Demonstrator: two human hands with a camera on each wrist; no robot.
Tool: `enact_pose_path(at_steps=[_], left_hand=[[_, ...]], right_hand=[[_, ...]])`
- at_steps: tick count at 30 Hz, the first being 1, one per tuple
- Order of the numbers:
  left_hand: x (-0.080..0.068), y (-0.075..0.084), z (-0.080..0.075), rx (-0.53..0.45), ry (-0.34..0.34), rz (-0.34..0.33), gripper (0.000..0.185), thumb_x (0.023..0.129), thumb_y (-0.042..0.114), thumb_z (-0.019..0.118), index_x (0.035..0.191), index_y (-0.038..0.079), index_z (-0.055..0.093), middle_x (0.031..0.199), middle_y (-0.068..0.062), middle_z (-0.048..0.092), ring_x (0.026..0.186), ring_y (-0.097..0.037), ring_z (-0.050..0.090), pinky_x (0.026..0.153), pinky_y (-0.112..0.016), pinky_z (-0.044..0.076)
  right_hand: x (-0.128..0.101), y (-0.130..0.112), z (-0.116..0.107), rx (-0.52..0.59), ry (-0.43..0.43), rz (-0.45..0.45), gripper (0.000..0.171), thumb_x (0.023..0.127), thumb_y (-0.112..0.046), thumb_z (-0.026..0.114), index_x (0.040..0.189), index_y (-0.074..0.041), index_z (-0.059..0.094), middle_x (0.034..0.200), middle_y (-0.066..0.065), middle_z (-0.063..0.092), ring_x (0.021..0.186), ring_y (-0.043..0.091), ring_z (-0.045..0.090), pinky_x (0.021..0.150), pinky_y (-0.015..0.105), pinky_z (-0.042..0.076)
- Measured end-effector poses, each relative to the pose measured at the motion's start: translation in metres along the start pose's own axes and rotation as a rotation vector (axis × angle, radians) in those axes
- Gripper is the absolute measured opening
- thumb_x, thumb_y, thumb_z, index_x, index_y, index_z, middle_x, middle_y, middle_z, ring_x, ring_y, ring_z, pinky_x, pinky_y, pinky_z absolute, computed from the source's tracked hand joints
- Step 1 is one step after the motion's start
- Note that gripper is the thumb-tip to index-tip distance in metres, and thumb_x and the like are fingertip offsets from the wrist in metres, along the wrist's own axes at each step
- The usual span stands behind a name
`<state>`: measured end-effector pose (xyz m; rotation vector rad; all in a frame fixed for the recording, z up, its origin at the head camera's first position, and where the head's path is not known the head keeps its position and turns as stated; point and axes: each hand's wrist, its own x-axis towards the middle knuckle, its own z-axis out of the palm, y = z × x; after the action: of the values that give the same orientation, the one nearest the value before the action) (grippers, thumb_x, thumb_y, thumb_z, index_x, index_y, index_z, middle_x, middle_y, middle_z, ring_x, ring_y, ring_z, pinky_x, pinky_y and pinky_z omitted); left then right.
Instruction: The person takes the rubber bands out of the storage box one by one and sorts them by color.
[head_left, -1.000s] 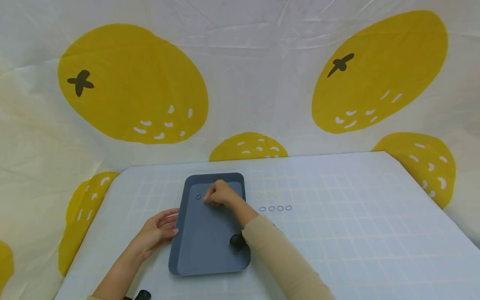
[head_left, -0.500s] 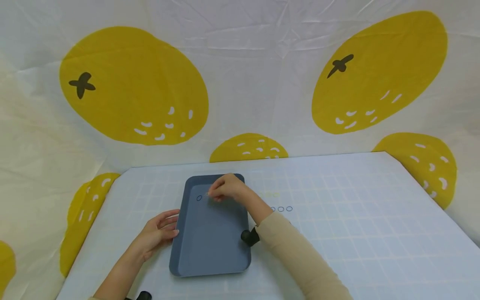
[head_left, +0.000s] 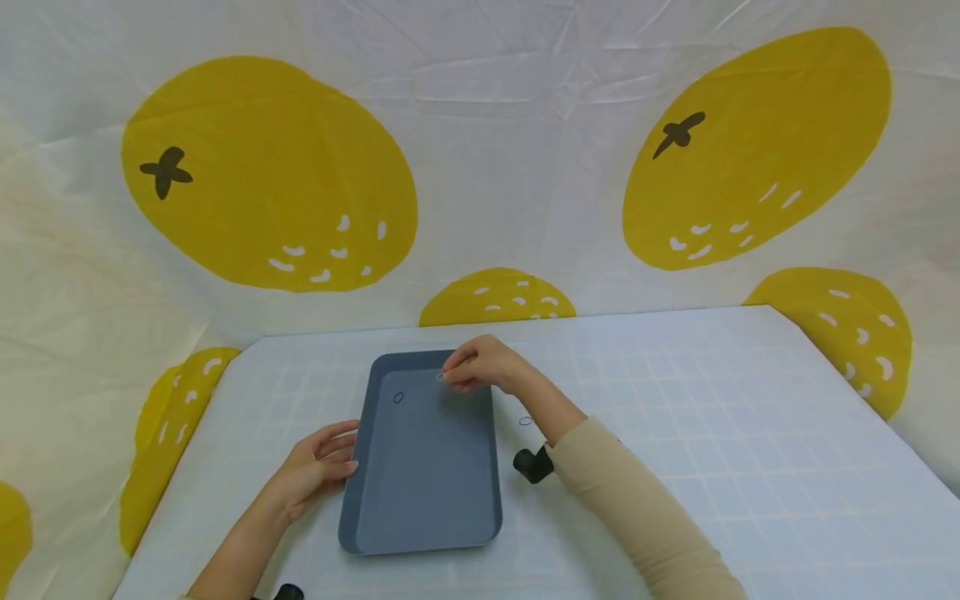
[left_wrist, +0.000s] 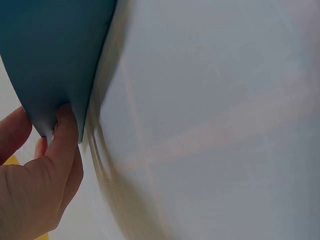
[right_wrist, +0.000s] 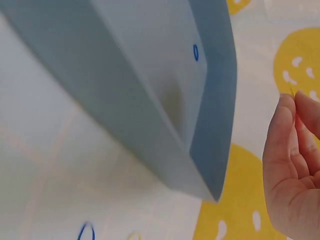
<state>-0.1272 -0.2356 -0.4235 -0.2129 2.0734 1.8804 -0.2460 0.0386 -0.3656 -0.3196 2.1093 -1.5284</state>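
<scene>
A grey-blue tray (head_left: pixel 420 492) lies on the gridded table. My left hand (head_left: pixel 318 467) grips the tray's left rim; the left wrist view shows a finger and thumb (left_wrist: pixel 64 125) either side of the tray wall (left_wrist: pixel 50 55). My right hand (head_left: pixel 480 364) hovers over the tray's far right corner and pinches a small yellowish ring (head_left: pixel 441 377), seen as a thin yellow sliver (right_wrist: pixel 291 90) above my fingertips (right_wrist: pixel 287 115). One blue ring (head_left: pixel 398 397) lies inside the tray at the far left, which the right wrist view also shows as a blue ring (right_wrist: pixel 195 52).
One blue ring (head_left: pixel 526 422) lies on the table right of the tray; my right forearm hides the spot beside it. From below, the right wrist view shows a blue ring (right_wrist: pixel 86 232) on the table. A wrinkled cloth printed with yellow fruit (head_left: pixel 270 175) hangs behind.
My right hand has moved from beside the blue ring in the tray's far left to its far right corner, fingertips still pinched. The left hand and the tray have stayed put.
</scene>
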Motion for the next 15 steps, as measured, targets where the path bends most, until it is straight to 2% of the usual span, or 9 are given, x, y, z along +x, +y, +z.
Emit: enact_pose_path(at_steps=[3,10,15], left_hand=[[0.000,-0.001,0.001,0.000,0.002,-0.001,0.068,0.081,-0.009,0.061,0.141,-0.004,0.030,0.138,-0.029,0.037,0.116,-0.026,0.049,0.077,-0.033,0.050],[-0.001,-0.001,0.000,-0.003,-0.001,0.000,0.068,0.082,-0.009,0.061,0.141,-0.004,0.030,0.138,-0.029,0.037,0.117,-0.028,0.048,0.078,-0.033,0.050],[-0.001,0.001,0.000,0.006,0.002,-0.005,0.067,0.082,-0.009,0.061,0.141,-0.003,0.030,0.138,-0.030,0.036,0.120,-0.031,0.046,0.078,-0.034,0.050]], right_hand=[[-0.005,0.003,-0.011,-0.001,0.011,0.006,0.017,0.082,-0.005,0.069,0.097,0.004,0.067,0.087,0.010,0.069,0.074,0.021,0.065,0.071,0.031,0.054],[-0.022,0.011,-0.040,-0.015,0.039,0.015,0.019,0.084,-0.003,0.067,0.100,0.006,0.065,0.088,0.012,0.069,0.074,0.022,0.064,0.076,0.037,0.053],[-0.033,0.017,-0.061,-0.036,0.051,0.032,0.022,0.086,-0.002,0.064,0.104,0.011,0.062,0.088,0.014,0.068,0.070,0.017,0.063,0.074,0.034,0.053]])
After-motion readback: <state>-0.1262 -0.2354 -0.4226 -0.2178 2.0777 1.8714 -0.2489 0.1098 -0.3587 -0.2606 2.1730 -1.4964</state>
